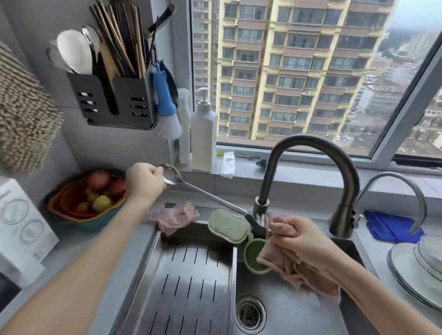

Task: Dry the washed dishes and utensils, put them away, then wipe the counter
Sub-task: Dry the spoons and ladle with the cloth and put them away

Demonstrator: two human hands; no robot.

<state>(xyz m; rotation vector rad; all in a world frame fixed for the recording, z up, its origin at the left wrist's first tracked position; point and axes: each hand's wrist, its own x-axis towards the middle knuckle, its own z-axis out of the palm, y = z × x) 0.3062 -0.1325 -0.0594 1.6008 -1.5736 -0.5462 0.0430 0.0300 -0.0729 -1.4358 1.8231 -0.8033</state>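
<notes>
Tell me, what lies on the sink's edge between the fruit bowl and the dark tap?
In the head view: a crumpled pink cloth next to the fruit bowl, then a green sponge by the dark tap. The ladle handle passes above them.

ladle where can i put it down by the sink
Bare: the slotted tray left of the drain, and the basin floor around that drain. Crowded: along the back, with rag, sponge and faucet; plates fill the right.

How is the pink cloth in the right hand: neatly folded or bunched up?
Bunched up. The right hand grips the pink cloth in a crumpled wad, loose folds hanging over the sink.
</notes>
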